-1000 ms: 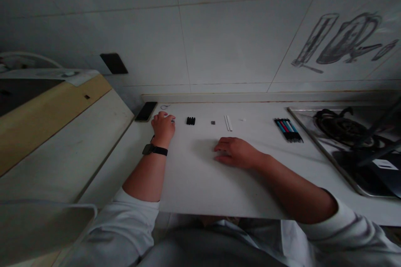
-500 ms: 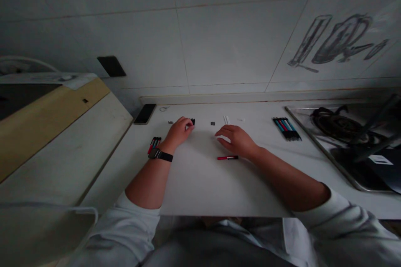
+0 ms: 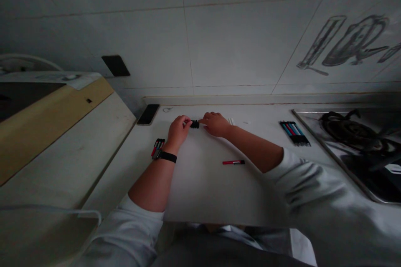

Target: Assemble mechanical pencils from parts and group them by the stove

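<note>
A small row of black pen parts (image 3: pixel 194 124) lies on the white counter between my hands. At its left end my left hand (image 3: pixel 178 131) is closed in a pinch, thumb against fingertips; what it grips is too small to make out. My right hand (image 3: pixel 215 124) reaches in from the other side, index finger stretched to the right end of the row, the other fingers partly bent. Nearer to me lies a red pen barrel (image 3: pixel 232 162) with a dark end. Beside my left wrist, partly behind the watch, are several red, blue and black pen pieces (image 3: pixel 158 146).
Several capped pens (image 3: pixel 294 133) lie side by side on the right, near the gas stove (image 3: pixel 347 137). White thin tubes (image 3: pixel 231 121) show behind my right wrist. A phone (image 3: pixel 148 114) and a thin ring (image 3: pixel 167 109) lie at the back left. A cabinet side (image 3: pixel 103 133) borders the counter.
My right hand has moved left and away from me, from above the red barrel to the black parts. My left hand stays near them. The view has shifted slightly.
</note>
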### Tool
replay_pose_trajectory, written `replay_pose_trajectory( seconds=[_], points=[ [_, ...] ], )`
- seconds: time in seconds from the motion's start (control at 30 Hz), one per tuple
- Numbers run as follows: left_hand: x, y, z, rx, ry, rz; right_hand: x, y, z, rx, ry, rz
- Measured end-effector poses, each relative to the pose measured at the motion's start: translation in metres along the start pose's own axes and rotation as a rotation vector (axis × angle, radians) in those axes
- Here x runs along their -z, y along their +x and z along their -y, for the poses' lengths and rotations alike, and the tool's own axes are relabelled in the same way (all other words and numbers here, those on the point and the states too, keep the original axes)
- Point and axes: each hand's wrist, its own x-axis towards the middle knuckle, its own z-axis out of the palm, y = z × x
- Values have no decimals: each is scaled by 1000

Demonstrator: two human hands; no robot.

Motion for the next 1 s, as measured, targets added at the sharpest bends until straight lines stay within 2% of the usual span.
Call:
replay_pose_trajectory(
  seconds=[0.17,0.3,0.5,0.6,0.7,0.83,1.0],
  points=[
    [-1,0,-1,-1,-29,2,-6,11,-1,8,-19,5],
    [-3,0,-1,14,-43,-12,-6,13,-6,19,-11,-45],
    [-5,4,0,150,-207,-16,-7,16,-6,196,-116,-39],
    [-6,7,2,191,-291,-42,-1,12,-1,222,-129,-66],
    [-8,8,0,196,-371,-45,11,-4,4,136,-57,-124],
    [-10,6,-11,206,-494,10,24,-45,6,21,91,-212],
    [-11,-7,-38,221,-636,116,22,-101,3,-57,277,-345]
  ],
)
